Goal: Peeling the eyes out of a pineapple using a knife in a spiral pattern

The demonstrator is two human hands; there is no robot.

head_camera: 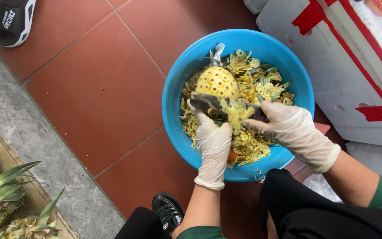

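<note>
Over a blue plastic basin (173, 110) my left hand (212, 141), in a white glove, grips the lower end of a peeled yellow pineapple (217, 82). My right hand (288, 126), also gloved, holds a dark knife (215, 102) whose blade lies across the fruit just above my left fingers. A strip of yellow peel (237, 114) hangs on the blade. The basin is filled with pineapple peelings (257, 84).
The basin stands on a red tiled floor (93, 88). A white foam box with red tape (350, 75) is at the right. Unpeeled pineapples (5, 199) lie at the lower left beyond a grey stone ledge (36, 146). A black sandal (12, 20) is at top left, my black shoe (168, 211) below.
</note>
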